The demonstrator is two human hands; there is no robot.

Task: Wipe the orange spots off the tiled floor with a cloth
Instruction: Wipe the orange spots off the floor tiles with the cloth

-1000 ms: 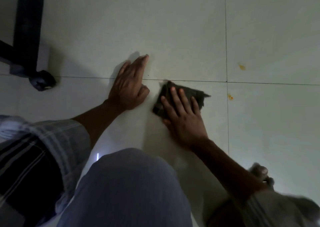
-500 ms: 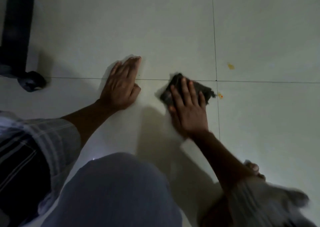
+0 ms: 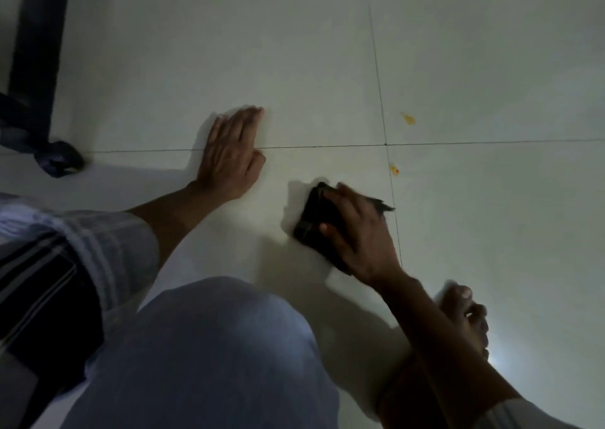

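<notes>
Head view: the left hand [image 3: 230, 156] lies flat and open on the tiled floor [image 3: 294, 52], fingers together across a grout line and holding nothing; it reads as a prop, bearing the weight of the crouched body so that the other arm is free to scrub; the right hand [image 3: 358, 232] is spread over a dark cloth [image 3: 311, 222], palm and fingers pressing it down rather than closing round it, which suits wiping, since a flat press keeps more of the fabric against the tile; the cloth sits under that hand and shows mostly on its left side, with a corner poking out past the fingertips to the right; two orange spots remain, both beyond the right hand's fingertips: the nearer spot [image 3: 394, 170] just past them, beside the vertical grout line, and the farther spot [image 3: 408, 119] on the tile beyond the cross-joint; neither is yet under the cloth, so the wiping of these looks still to be done; well to the left of the left hand stands a dark furniture leg [image 3: 36, 55]; a bent knee [image 3: 209, 346] fills the foreground below both hands.
</notes>
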